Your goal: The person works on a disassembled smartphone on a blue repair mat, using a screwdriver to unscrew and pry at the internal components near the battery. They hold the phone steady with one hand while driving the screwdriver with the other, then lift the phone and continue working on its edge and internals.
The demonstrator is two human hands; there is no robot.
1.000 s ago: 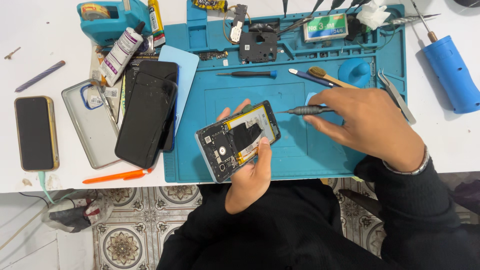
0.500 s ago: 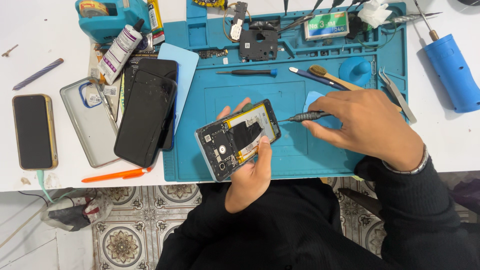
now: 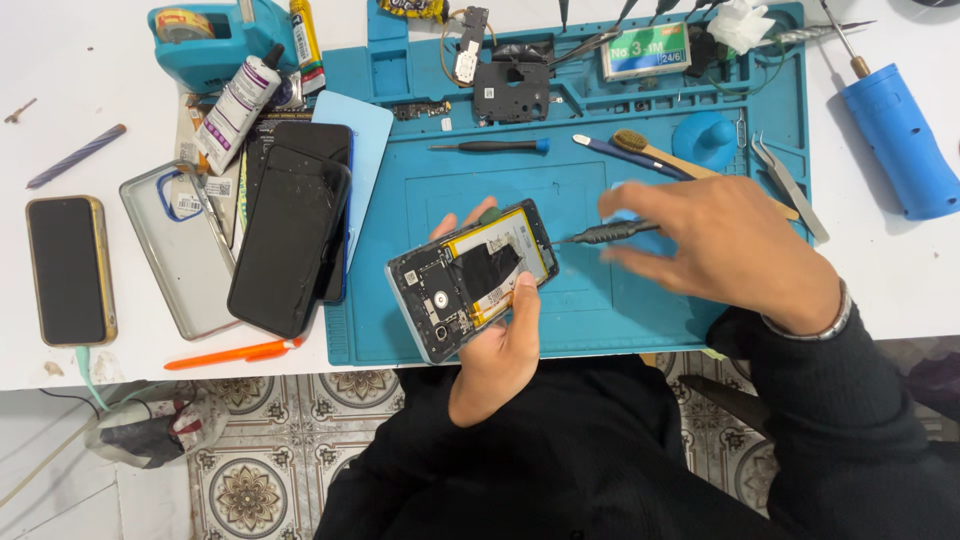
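Blue repair mat covers the middle of the white desk. Left hand holds an opened phone just above the mat, back cover off, tilted, innards facing up: yellow-edged battery with black tape across it, circuit board at the lower end. Left fingers grasp the phone by its long edges, thumb over the near side, fingertips showing past the far side.

Right hand grips a dark screwdriver, fingers clenched round the handle, tip touching or just short of the phone's upper right edge; slight blur, cannot tell which.

Handling, as a judgement: phone is light and stiff, but exposed board and battery look fragile. Best held by the frame edges only, as now; no pressure on the battery, which should not be bent or pierced. Bare frame is probably slippery.

Around it: two dark phones stacked at the mat's left edge, a clear case beside them, another phone well apart at far left. Orange pen near the desk's front edge. Second screwdriver, brush and tweezers lie on the mat beyond the hands. Blue cylindrical tool at right, off the mat.
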